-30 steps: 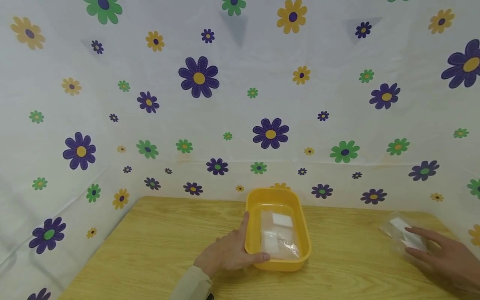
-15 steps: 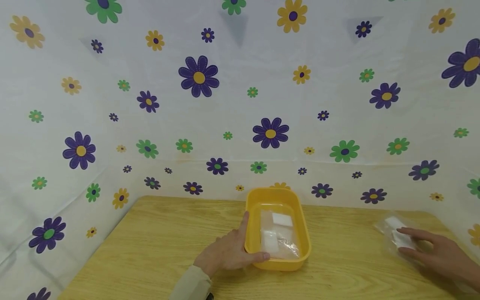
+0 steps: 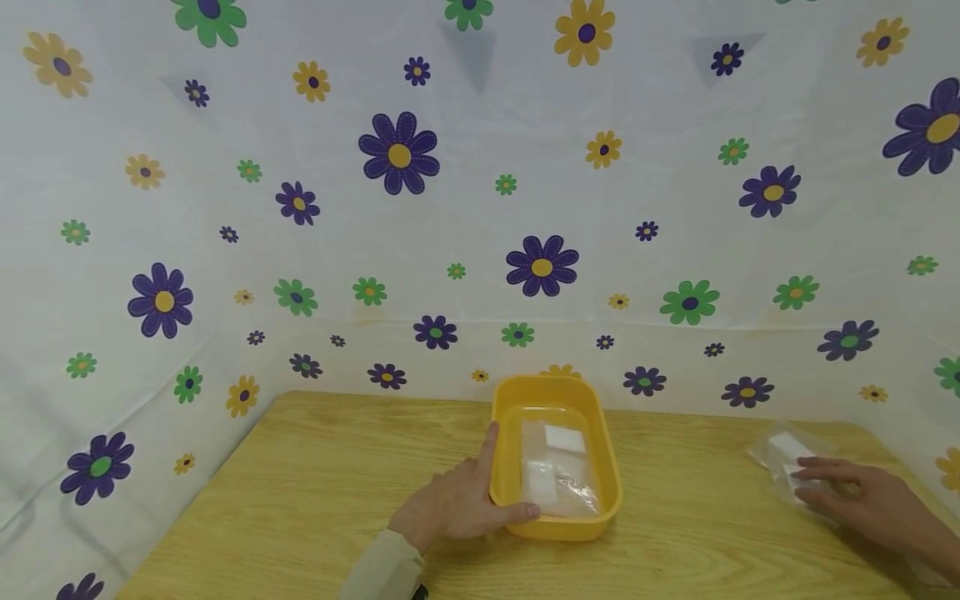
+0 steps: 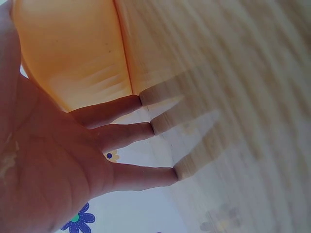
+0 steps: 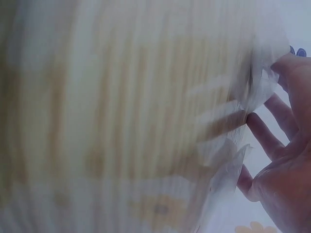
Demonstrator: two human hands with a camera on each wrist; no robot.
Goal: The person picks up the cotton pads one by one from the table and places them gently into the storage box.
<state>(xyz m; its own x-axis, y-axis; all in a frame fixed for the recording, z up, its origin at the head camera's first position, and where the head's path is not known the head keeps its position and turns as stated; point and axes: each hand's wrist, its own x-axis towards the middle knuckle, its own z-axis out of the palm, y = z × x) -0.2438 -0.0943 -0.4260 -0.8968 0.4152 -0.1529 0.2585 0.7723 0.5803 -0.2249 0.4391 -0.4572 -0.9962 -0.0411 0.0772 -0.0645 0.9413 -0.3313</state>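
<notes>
In the head view, my left hand (image 3: 453, 507) is at the near left corner of a yellow plastic tray (image 3: 609, 467). Its thumb lies over the rim, and another finger runs up along the side wall. The left wrist view has several of its fingers spread straight, tips on the table beside the tray's orange-looking wall (image 4: 80, 48). Inside the tray lies clear plastic packaging (image 3: 573, 492) with white pieces showing. Over at the right, the fingertips of my right hand (image 3: 862, 504) rest on a clear plastic bag (image 3: 765, 454) containing something white. Crinkled film (image 5: 226, 172) shows by those fingers in the right wrist view.
The tray and bag are on a wood-grain table (image 3: 337, 467). A white cloth (image 3: 465, 208) printed with flowers hangs behind the table and along both sides. The tray's far end is close to the table's back edge.
My right hand has slid the plastic bag a little to the left, and its fingers and thumb have come closer together. The left hand and tray have stayed in place.
</notes>
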